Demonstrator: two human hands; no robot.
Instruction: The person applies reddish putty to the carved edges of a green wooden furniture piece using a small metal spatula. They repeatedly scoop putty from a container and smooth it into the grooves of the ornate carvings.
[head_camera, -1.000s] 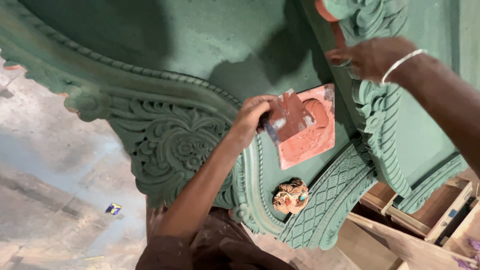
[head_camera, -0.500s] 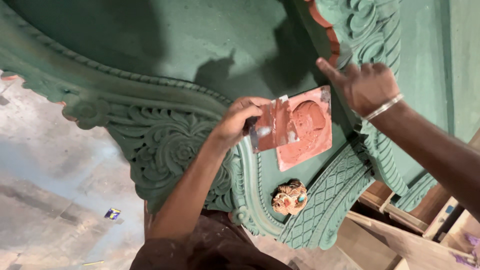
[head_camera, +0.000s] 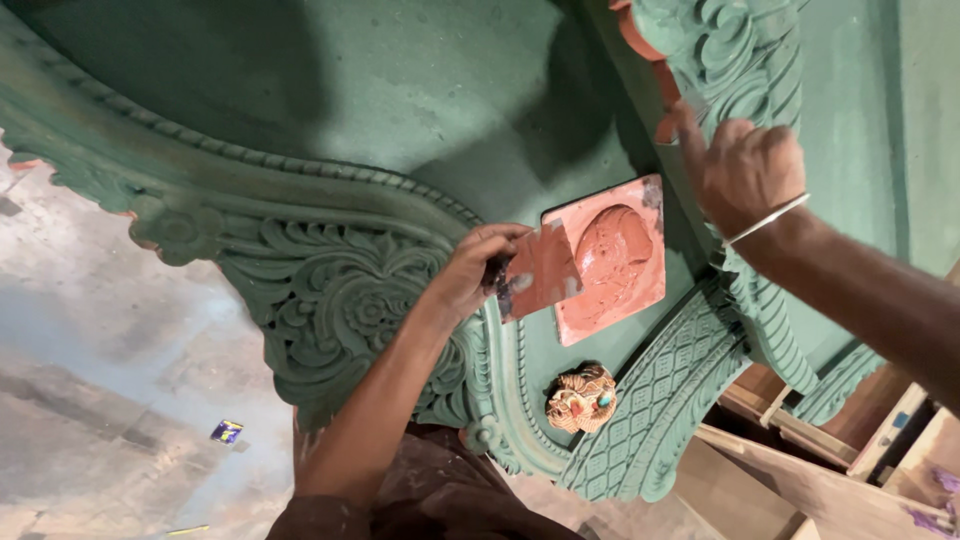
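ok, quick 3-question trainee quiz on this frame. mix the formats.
1. Multiple choice: what does the left hand hold? A) a putty knife smeared with reddish paste B) a paintbrush C) a hammer
2. True or false: the right hand rests flat on the reddish square board.
3. Fill in: the small carved figurine lies on the green panel, just ______ the square board in the picture.

Key: 1 A, the putty knife. 2 False, its fingers touch the green carved moulding above the board. 3 below.
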